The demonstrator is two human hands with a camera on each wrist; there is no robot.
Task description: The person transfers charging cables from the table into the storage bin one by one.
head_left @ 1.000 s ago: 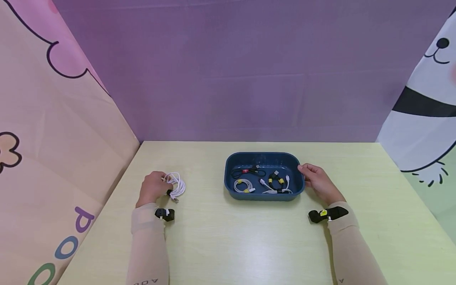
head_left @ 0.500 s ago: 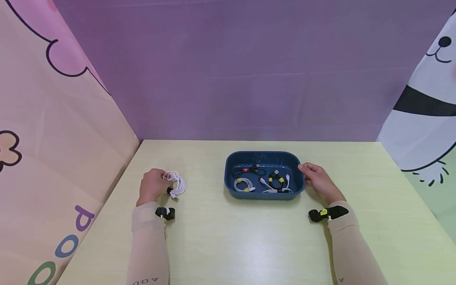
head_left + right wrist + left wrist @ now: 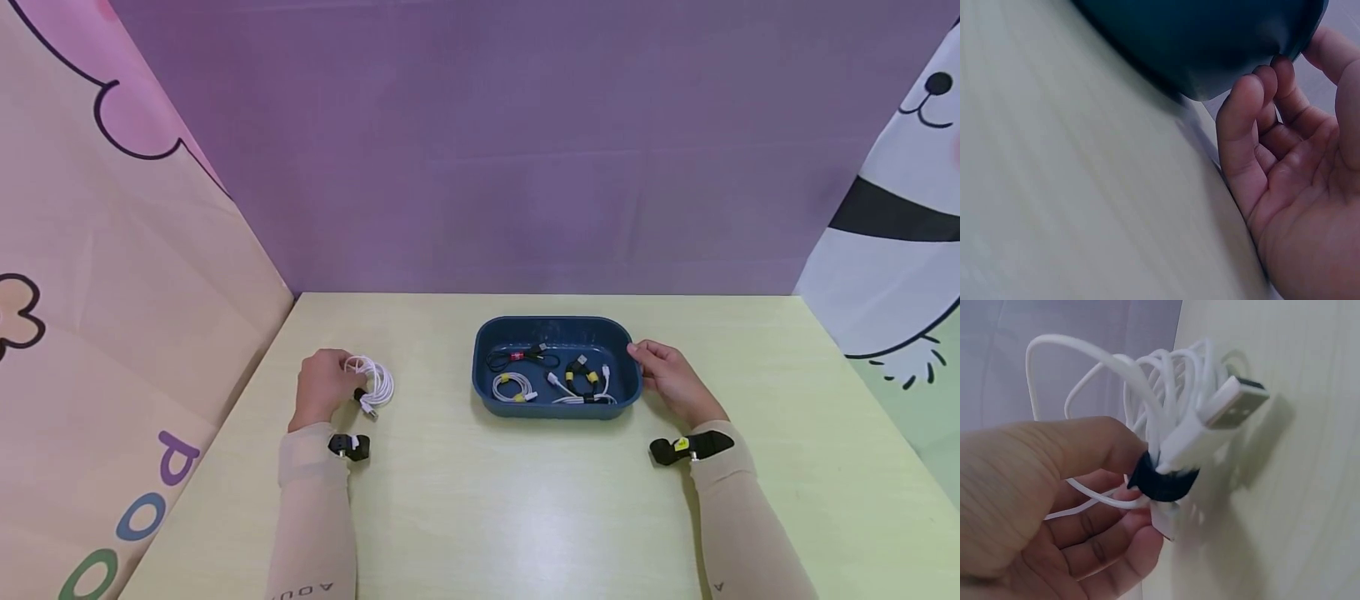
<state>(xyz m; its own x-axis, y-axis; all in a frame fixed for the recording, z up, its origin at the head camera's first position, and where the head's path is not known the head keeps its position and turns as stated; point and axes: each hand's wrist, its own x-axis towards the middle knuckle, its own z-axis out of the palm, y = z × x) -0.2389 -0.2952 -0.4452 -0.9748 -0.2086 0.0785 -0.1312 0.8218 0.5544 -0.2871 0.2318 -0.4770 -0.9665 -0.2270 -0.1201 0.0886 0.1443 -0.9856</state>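
Note:
A coiled white USB cable (image 3: pixel 378 381), bundled with a black tie (image 3: pixel 1166 483), is pinched between the thumb and fingers of my left hand (image 3: pixel 322 387). Its USB plug (image 3: pixel 1235 406) sticks out beside the tie in the left wrist view. On the right, my right hand (image 3: pixel 671 379) grips the end rim of a dark blue bin (image 3: pixel 555 412), thumb over the edge and fingers against the outer wall. Inside the bin lie a black cable (image 3: pixel 498 364) with a red tie, a small white coil (image 3: pixel 498 392) with yellow ties, and black and white cables (image 3: pixel 581 392).
The pale wooden table (image 3: pixel 480 500) carries the bin right of centre. A purple cloth wall (image 3: pixel 480 167) rises behind it. Printed cloth panels flank the left and right sides.
My left hand and the white cable have shifted very slightly away from me and to the right. The right hand keeps its hold on the bin, which stays in place.

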